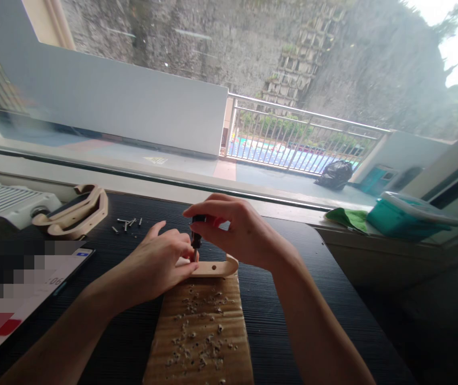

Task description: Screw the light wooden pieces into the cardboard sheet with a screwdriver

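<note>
My right hand is closed around the top of a small dark screwdriver held upright. The tool's tip points down onto a curved light wooden piece that rests at the far end of a cardboard sheet. At the piece's left end my left hand pinches it, fingers pressed together beside the tool's shaft. Wood shavings lie scattered over the cardboard.
Several loose screws lie on the dark table behind my hands. More curved wooden parts are stacked at the far left, a phone lies at the left. A teal box and green cloth sit on the sill.
</note>
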`<action>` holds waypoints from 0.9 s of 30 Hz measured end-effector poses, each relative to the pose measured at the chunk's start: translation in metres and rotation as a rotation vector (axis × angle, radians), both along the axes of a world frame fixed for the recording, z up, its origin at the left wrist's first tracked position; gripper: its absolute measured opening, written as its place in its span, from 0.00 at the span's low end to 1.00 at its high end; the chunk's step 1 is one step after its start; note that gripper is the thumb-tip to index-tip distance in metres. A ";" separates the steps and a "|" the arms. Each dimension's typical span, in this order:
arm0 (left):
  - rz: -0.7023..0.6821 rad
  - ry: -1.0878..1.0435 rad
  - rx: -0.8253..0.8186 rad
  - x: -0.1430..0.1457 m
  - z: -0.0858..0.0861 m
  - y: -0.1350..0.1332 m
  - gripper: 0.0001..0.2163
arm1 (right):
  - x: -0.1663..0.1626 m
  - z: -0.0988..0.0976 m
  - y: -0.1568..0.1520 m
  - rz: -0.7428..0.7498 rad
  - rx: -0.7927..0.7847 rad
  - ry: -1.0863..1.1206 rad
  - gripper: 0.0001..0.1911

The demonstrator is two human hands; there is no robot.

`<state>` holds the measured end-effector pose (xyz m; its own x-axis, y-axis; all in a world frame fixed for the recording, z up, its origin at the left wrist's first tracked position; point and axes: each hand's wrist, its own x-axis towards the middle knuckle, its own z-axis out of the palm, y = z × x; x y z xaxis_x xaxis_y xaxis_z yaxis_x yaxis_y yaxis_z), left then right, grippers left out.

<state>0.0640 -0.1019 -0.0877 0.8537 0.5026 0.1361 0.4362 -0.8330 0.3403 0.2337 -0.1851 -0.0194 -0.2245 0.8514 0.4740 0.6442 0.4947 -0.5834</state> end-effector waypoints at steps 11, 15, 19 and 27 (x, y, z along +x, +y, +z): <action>0.008 -0.012 0.024 0.000 -0.001 0.000 0.10 | -0.001 -0.002 0.003 -0.044 0.004 0.009 0.09; 0.011 0.000 0.017 0.000 0.000 0.000 0.10 | -0.001 -0.002 0.000 -0.007 -0.062 0.021 0.12; 0.008 -0.031 0.024 0.000 0.001 -0.003 0.10 | -0.002 -0.004 0.003 -0.026 -0.070 0.036 0.11; -0.001 -0.021 0.018 0.001 0.001 -0.002 0.10 | -0.003 -0.003 0.002 -0.044 -0.048 0.028 0.13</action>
<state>0.0646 -0.1038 -0.0871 0.8509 0.4992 0.1634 0.4283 -0.8395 0.3343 0.2307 -0.1830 -0.0224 -0.1737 0.8819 0.4383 0.6480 0.4375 -0.6235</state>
